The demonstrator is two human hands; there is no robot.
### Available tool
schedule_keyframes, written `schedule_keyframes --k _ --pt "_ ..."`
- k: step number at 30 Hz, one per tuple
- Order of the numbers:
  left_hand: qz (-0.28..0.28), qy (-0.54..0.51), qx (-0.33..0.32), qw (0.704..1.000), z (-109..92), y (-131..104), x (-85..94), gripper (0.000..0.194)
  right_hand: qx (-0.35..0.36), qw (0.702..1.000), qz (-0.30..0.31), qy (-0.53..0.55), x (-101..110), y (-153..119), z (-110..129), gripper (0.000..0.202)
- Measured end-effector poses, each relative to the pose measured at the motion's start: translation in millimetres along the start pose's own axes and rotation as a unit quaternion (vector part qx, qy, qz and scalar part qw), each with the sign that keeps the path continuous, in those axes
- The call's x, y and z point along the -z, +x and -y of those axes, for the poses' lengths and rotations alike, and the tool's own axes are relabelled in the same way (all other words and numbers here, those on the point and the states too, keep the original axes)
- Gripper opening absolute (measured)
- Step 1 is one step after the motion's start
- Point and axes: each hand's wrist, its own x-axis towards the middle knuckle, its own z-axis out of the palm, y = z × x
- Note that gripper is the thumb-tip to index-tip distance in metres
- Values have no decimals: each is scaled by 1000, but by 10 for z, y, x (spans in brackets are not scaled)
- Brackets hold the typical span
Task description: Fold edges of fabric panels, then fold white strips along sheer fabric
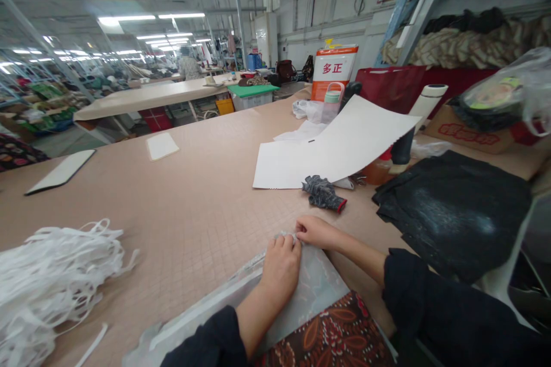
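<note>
Pale grey, faintly patterned fabric (321, 275) lies on the table in front of me; whether it is one layer or several I cannot tell. Across its near part is brown fabric with a red floral print (331, 335). My left hand (280, 268) rests on the pale fabric, its fingers bent down together at the far edge. Right beside it, my right hand (317, 231) is closed in a pinch at the same far corner. The fingertips of both hands nearly meet, and what lies under them is partly hidden. A whitish strip (206, 304) runs along the fabric's left side.
White narrow tape (55, 281) is heaped at left. Beyond my hands lie a grey knitted glove (322, 193) and a large white sheet (297, 163). Black sheets (456, 212) are stacked at right. An orange-white can (333, 71) and a pink bottle (331, 104) stand farther back.
</note>
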Motion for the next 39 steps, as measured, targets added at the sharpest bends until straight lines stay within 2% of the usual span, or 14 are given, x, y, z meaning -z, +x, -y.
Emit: schedule_keyframes --k 9,15,22,27,31,35,37,39 --pt "3 -6 0 1000 4 -18 7 23 2 1000 7 4 18 21 14 7" --pt "9 -32 14 999 -7 -17 22 22 13 999 -30 -2 -50 0 5 8" --pt "18 -102 74 992 97 15 67 17 59 991 -121 5 -31 -302 145 19" --pt "31 -126 100 986 189 -15 53 15 91 990 -111 9 -110 -462 147 23" --pt "38 -102 56 992 147 -79 109 22 114 988 -104 2 -122 -478 136 23" --pt "54 -79 9 995 96 -114 144 24 204 970 -105 -76 -152 -569 139 24" --pt "64 -77 8 995 120 -138 160 24 261 951 -111 -127 -163 -622 138 25" --pt "74 -80 17 994 183 -192 190 24 281 941 -112 -155 -157 -657 149 26"
